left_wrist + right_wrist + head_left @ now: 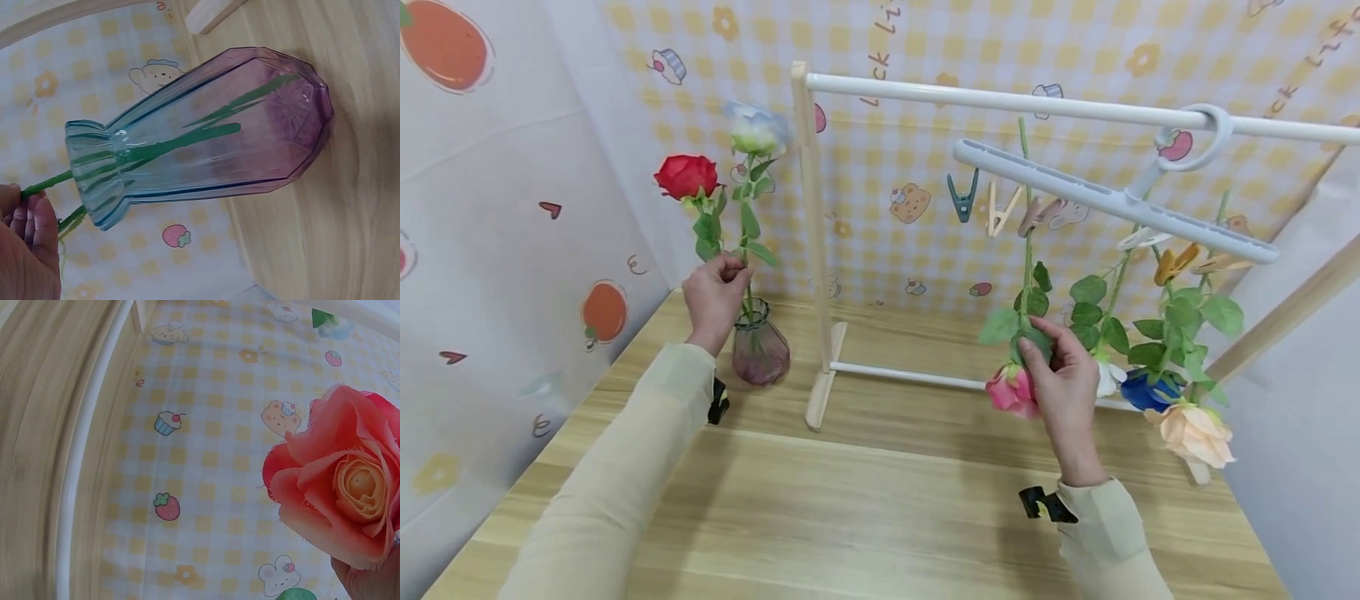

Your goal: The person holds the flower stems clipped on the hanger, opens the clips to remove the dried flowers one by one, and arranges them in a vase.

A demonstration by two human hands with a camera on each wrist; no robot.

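At the left, two roses stand in the purple glass vase (760, 346), left hand (715, 296) pinching a stem; right hand's (1063, 383) grip closes on the hanging pink rose (1011, 390); three more hang clipped.

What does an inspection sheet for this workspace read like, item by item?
Surface: light wooden table top, bare where it shows.
Job's things: tinted purple glass vase standing upright with a red artificial rose and a pale blue-white artificial rose in it; pink artificial rose hanging head down from a clip on the grey plastic hanger.
Clutter: white, blue and peach flowers also hanging head down.
Hands: left hand pinches the stems above the vase; right hand grips the pink rose's stem.
Cables: nothing seen.
Surroundings: white and wood rail stand; yellow checked cartoon backdrop.
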